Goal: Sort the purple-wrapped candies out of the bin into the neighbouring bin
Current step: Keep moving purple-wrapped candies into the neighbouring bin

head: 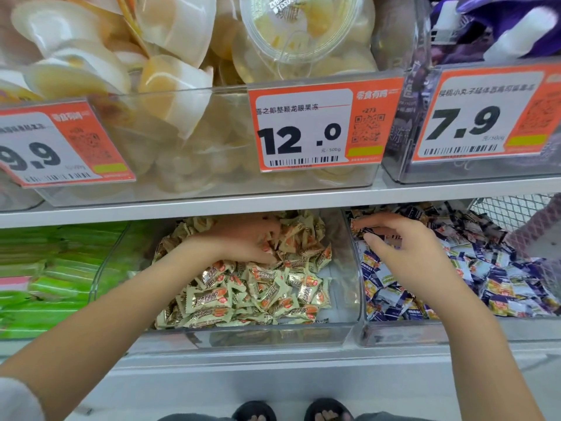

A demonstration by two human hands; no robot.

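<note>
Two clear bins stand side by side on the lower shelf. The middle bin holds cream-and-gold wrapped candies. The right bin holds purple-and-white wrapped candies. My left hand lies palm down at the back of the middle bin, its fingertips curled into the cream pile; what they touch is hidden. My right hand hovers over the left part of the right bin, fingers spread, nothing visible in it.
A bin of green packs stands to the left. The upper shelf edge hangs just above the hands and carries bins of jelly cups and orange price tags. At the far right are a wire basket and pinkish patterned cloth.
</note>
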